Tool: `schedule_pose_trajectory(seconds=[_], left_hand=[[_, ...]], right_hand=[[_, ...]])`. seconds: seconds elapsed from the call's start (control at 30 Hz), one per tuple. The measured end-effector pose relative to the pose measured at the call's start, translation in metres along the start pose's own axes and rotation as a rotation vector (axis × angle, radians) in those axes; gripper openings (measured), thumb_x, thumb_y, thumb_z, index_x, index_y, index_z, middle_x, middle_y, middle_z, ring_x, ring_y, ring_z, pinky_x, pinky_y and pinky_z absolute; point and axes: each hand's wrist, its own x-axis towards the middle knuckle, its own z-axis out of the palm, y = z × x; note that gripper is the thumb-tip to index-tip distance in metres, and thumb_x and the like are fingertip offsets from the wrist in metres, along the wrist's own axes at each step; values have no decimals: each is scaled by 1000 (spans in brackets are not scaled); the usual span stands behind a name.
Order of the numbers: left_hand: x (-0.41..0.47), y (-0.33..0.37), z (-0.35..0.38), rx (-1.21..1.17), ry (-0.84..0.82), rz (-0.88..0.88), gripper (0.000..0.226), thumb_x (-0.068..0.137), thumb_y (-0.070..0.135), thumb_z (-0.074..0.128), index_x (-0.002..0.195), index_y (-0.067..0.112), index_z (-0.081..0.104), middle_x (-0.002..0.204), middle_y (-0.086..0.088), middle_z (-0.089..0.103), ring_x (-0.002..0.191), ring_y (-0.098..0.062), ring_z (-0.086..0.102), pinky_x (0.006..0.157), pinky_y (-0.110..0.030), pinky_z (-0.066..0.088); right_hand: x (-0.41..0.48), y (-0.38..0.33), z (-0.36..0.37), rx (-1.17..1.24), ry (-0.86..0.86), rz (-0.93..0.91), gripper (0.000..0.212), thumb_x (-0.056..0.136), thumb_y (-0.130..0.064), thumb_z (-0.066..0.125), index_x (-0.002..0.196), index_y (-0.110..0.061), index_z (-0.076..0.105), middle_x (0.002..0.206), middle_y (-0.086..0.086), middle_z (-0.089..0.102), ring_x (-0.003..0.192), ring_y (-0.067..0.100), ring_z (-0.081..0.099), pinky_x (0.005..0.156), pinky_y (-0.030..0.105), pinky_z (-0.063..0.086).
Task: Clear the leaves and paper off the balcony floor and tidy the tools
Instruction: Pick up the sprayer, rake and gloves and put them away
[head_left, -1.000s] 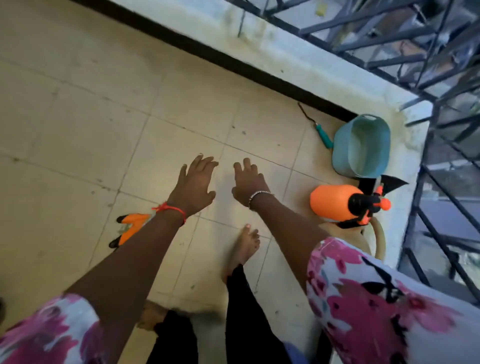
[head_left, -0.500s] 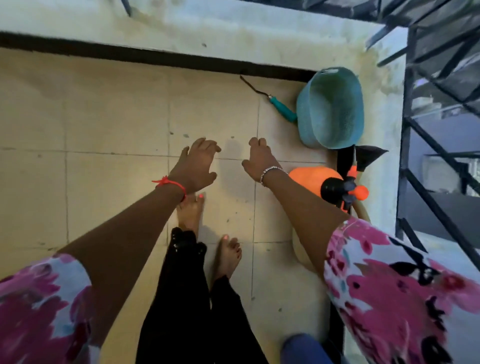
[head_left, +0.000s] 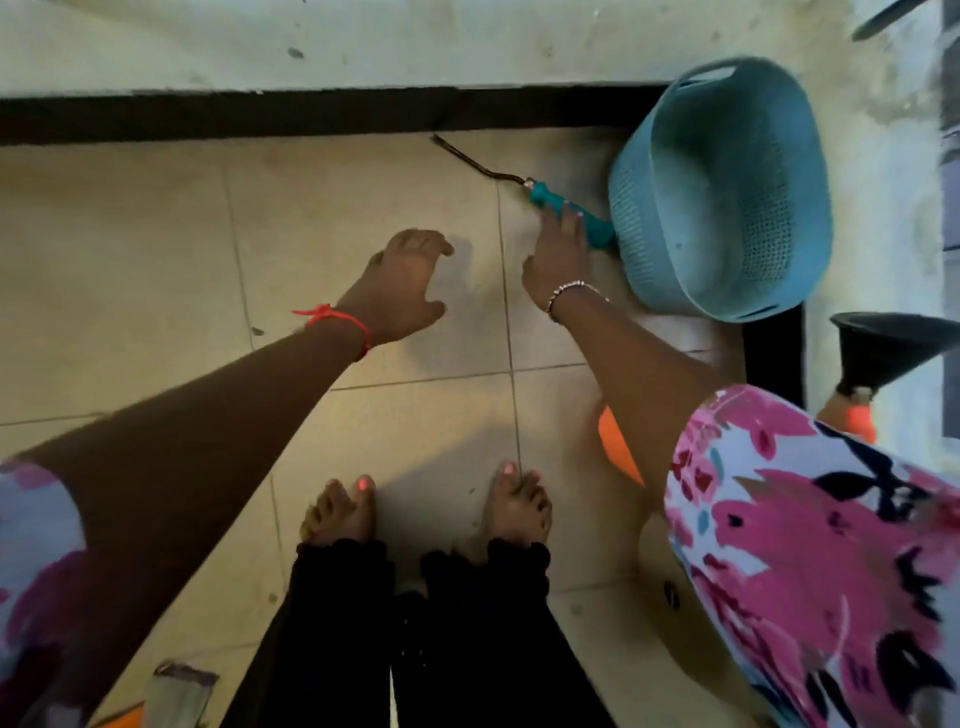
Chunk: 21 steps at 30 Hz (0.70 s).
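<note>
You look straight down at a tiled balcony floor (head_left: 156, 234), your bare feet side by side near the bottom of the view. Your right hand (head_left: 558, 254), a beaded bracelet (head_left: 571, 291) on its wrist, reaches forward and to the right. Its straight fingers (head_left: 563, 221) lie across the teal handle of a hand tool (head_left: 571, 210) and are not wrapped around it. The tool lies flat on the tiles. Its thin, bent metal prong points towards the black strip (head_left: 260, 117) at the foot of the wall. Its handle end touches a blue mesh basket (head_left: 634, 208) that sits in the corner, its open mouth facing you.

Your left hand (head_left: 402, 291), with a red thread (head_left: 332, 317) tied at the wrist, hovers over bare tile, fingers loosely curled and holding nothing. It is well apart from the tool.

A black funnel (head_left: 893, 353) shows at the right edge, and an orange plastic shape (head_left: 615, 447) is mostly hidden by your right arm. A flat pale packet (head_left: 182, 686) lies at the bottom left
</note>
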Motion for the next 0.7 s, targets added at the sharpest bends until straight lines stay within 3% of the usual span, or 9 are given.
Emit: schedule_pose_trajectory(seconds=[0.2, 0.37, 0.43, 0.57, 0.7], left_hand=[[41, -26, 10, -37, 52, -30, 61, 86, 14, 64, 140, 8, 35, 151, -9, 28, 140, -24, 20, 113, -37, 24], [37, -23, 9, -151, 109, -82, 58, 87, 14, 64, 138, 5, 37, 146, -11, 35, 135, -26, 31, 107, -30, 28], [32, -6, 3, -354, 162, -187, 57, 90, 15, 61, 140, 7, 36, 146, -9, 37, 134, -23, 36, 101, -25, 32], [30, 44, -25, -1090, 229, -508, 56, 96, 18, 52, 146, 10, 27, 143, -8, 40, 132, -20, 39, 92, -30, 41], [31, 95, -47, -1404, 216, -539, 44, 100, 9, 40, 142, 3, 30, 133, -12, 50, 123, -25, 50, 83, -33, 52]], right_hand=[[52, 3, 12, -110, 191, 29, 49, 97, -8, 38, 144, -7, 24, 145, 14, 30, 133, 31, 29, 106, 43, 28], [38, -6, 13, -4, 81, 9, 35, 96, -5, 39, 131, -4, 40, 135, 14, 43, 122, 29, 44, 94, 42, 40], [16, -12, 5, 146, 58, 29, 31, 96, -8, 41, 127, -5, 44, 130, 13, 48, 117, 30, 50, 91, 39, 42], [-35, -22, -25, 416, 76, 66, 27, 95, -21, 47, 118, -6, 51, 119, 15, 56, 107, 31, 55, 82, 34, 42], [-83, -19, -57, 728, 130, 125, 26, 91, -23, 54, 106, -2, 58, 104, 18, 60, 95, 30, 54, 71, 31, 35]])
